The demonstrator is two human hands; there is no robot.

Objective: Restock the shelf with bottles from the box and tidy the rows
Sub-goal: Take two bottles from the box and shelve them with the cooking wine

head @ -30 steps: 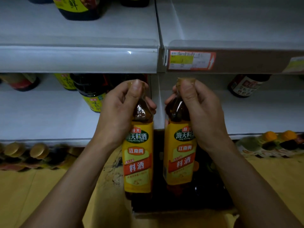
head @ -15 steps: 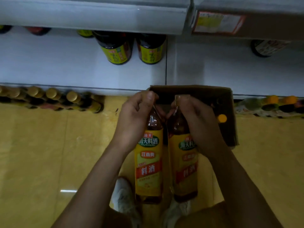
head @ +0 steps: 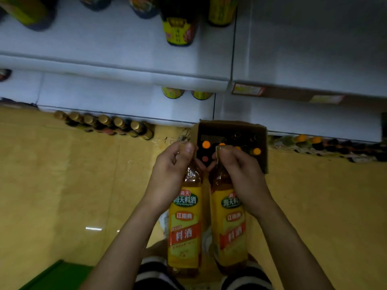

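Head view: two bottles are held upright, side by side, above the floor (head: 62, 185) in front of the shelf (head: 104, 49). The left bottle (head: 184, 227) is gripped at the neck by the left hand (head: 171, 170), with the thumb laid over the cap. The right bottle (head: 232, 231) is gripped the same way by the right hand (head: 240, 174).

Both yellow labels are marked 海天料酒 on a green oval and 料酒 on a red band. Smaller print cannot be read.

The box (head: 230, 124) is set open on the floor against the lowest shelf, just beyond the hands. Orange caps (head: 206, 144) are visible inside it. A blurred price tag (head: 247, 90) is fixed to a shelf edge. Yellow-labelled bottles (head: 180, 30) are stood further back on the shelf.
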